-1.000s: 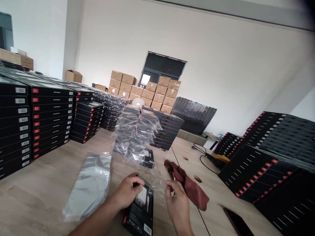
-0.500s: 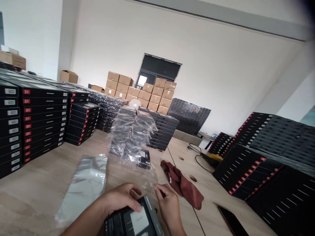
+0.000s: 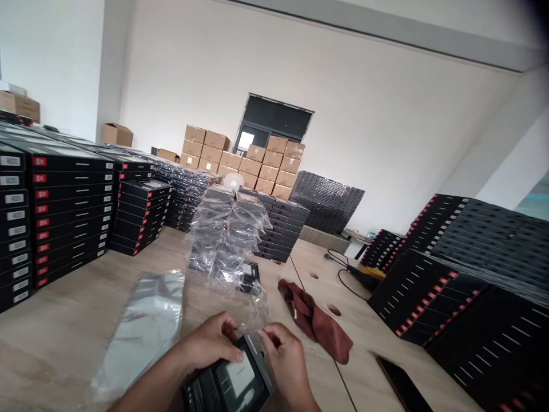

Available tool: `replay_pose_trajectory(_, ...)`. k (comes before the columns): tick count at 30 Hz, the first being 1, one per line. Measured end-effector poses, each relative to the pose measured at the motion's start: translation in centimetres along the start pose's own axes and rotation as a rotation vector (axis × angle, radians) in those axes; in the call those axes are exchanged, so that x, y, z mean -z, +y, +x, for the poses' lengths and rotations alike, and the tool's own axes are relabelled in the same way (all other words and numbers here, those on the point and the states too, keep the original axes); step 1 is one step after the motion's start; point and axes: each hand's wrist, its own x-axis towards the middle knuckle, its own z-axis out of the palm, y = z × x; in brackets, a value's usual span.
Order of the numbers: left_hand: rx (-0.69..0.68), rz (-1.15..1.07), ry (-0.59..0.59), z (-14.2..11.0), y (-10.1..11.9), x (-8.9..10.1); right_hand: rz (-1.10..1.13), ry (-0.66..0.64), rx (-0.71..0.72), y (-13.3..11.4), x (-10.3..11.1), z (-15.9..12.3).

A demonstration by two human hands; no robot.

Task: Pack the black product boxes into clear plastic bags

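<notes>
A black box point(image 3: 234, 377) with a pale label panel is at the bottom middle, its near end cut off by the frame. My left hand point(image 3: 210, 346) is closed on the box, thumb on the top face beside the label. At the far right corner my right hand point(image 3: 285, 357) pinches thin clear plastic point(image 3: 259, 309), close against the box edge. How far the plastic goes around the box I cannot tell. A pile of flat clear plastic bags point(image 3: 143, 326) lies left of my hands.
Beyond my hands stand bagged boxes point(image 3: 227, 240). A maroon cloth point(image 3: 317, 323) and a phone point(image 3: 401, 383) lie to the right. Black boxes are stacked at left point(image 3: 72, 212) and right point(image 3: 420, 292). A cable point(image 3: 341, 269) and a table hole point(image 3: 333, 309) are at right.
My right hand has moved left, up to the box's far corner, with the plastic in its fingers. The left hand and the box have shifted slightly left.
</notes>
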Motion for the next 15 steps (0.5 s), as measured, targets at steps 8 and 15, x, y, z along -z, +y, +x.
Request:
replay_pose_trajectory(8,-0.014,0.022,-0.249,-1.3,1.3,1.0,-0.168,0.015,-0.026,0.5,-0.1,0.1)
replay_pose_trajectory(15,-0.044,0.288,-0.239,-1.1,-0.2,-0.2,-0.061,-0.058,-0.003,-0.1,-0.3,-0.2)
